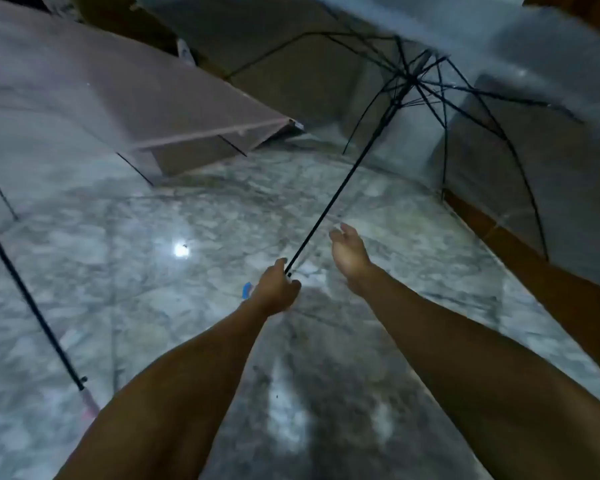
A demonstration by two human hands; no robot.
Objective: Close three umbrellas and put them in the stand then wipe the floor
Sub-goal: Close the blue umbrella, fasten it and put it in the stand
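Observation:
My left hand (276,289) grips the blue handle end of a clear open umbrella, whose black shaft (343,188) runs up and right to the spread ribs (413,77). Just right of the shaft, my right hand (349,252) hovers with relaxed fingers and holds nothing. A second open umbrella with a pinkish see-through canopy (125,98) lies at the left. A third umbrella's black shaft (32,306) with a pink handle (89,405) slants down the left edge.
The floor (187,220) is glossy marbled stone with a bright light reflection (181,250). A brown wooden skirting (492,230) runs along the right wall. Dark shapes stand at the back, partly hidden by the canopies.

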